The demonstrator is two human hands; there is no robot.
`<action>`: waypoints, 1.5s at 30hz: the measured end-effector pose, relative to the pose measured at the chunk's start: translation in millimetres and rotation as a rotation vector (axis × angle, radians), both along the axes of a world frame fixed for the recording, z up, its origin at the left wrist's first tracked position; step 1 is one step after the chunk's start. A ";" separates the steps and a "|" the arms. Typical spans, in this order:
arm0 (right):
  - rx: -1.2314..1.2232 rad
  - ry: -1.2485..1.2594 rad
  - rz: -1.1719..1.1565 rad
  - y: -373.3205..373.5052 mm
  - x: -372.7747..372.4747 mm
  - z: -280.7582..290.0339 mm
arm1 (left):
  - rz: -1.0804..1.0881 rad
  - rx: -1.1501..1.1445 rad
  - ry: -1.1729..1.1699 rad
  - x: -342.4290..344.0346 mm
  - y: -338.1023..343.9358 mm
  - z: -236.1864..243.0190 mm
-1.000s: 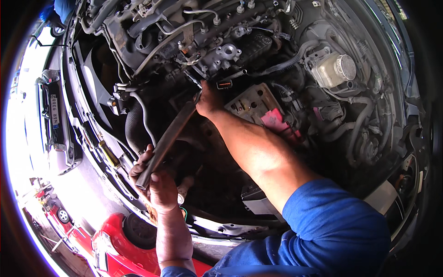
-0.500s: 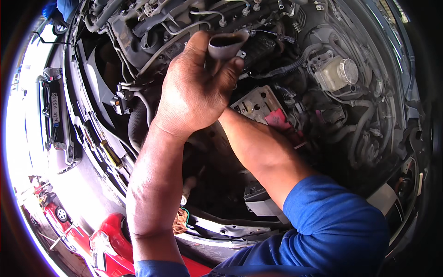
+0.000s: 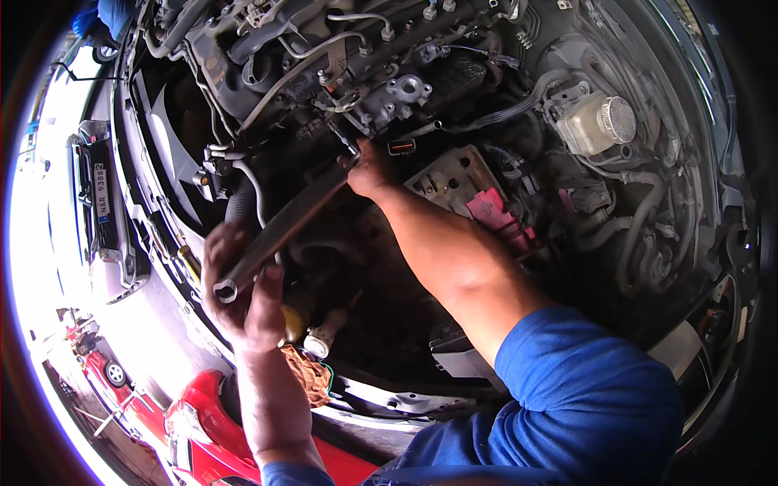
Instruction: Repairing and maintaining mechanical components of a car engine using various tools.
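Observation:
A long metal pipe point(image 3: 288, 220) slants across the engine bay, its open end toward me on the left. My left hand point(image 3: 243, 279), blurred by motion, is closed round that near end, fingers on one side and thumb on the other. The pipe's far end reaches my right hand point(image 3: 373, 170), which is closed round the head of a shiny socket wrench point(image 3: 351, 147). From there a slim extension runs up to the engine point(image 3: 336, 101). Whether the pipe is slipped over the wrench handle, I cannot tell.
A battery tray point(image 3: 458, 182) with a red cover piece point(image 3: 493, 212) lies right of my right hand. Farther right is a fluid reservoir point(image 3: 600, 125). A screwdriver point(image 3: 189, 263) rests on the front edge at left. A brown crumpled cloth point(image 3: 308, 377) lies near my left forearm.
My left hand has swung down and to the left with the pipe, from in front of the engine to the bay's front side. My right hand and the socket wrench, hidden before, now show.

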State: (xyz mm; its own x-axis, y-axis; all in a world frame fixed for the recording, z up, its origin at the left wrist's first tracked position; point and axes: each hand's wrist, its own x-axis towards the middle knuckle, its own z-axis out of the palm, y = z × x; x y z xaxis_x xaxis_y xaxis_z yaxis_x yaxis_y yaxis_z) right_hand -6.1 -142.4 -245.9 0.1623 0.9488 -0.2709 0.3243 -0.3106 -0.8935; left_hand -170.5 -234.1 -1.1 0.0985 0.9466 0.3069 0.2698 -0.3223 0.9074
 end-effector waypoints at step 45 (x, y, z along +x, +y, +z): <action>-0.187 -0.392 0.514 -23.6 40.3 117.5 | -0.542 -0.228 -0.618 -11.3 92.3 35.7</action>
